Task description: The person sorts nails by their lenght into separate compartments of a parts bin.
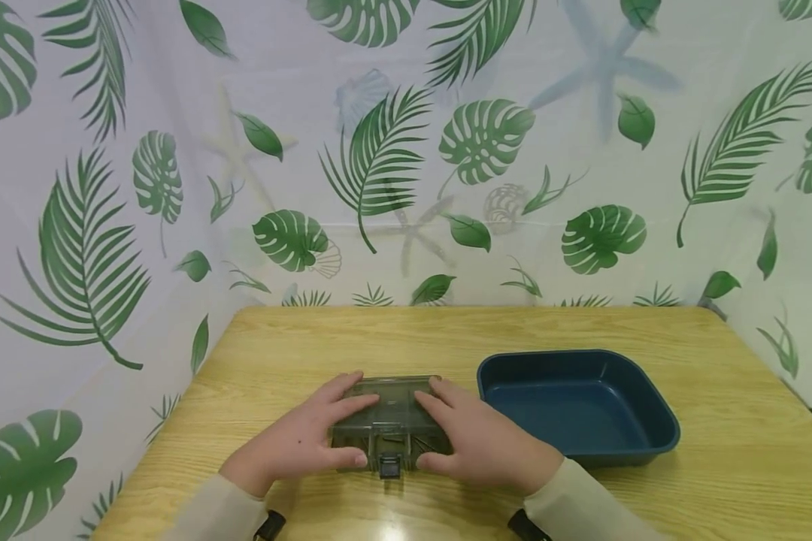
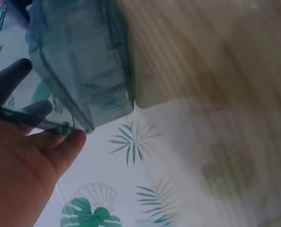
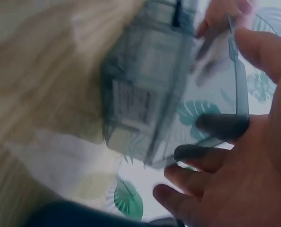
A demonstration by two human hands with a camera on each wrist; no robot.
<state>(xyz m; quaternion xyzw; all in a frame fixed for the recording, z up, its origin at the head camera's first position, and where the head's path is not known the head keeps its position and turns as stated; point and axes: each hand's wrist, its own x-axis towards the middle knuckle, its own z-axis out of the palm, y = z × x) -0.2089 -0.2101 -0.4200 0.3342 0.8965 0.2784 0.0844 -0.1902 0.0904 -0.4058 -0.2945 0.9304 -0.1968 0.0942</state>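
Note:
A translucent grey plastic box with inner dividers and a front latch lies on the table between both hands. Small thin dark pieces show faintly through its front. In the wrist views its clear lid stands tilted up from the base. My left hand holds the lid's left side, fingers over the top and thumb at the front edge. Opposite it, my right hand grips the right side the same way. Several fingers show dark through the lid. A white label is on the box's underside or side.
A dark blue rectangular tray stands on the wooden table, just right of the right hand. Behind and at the sides hangs a white leaf-print cloth.

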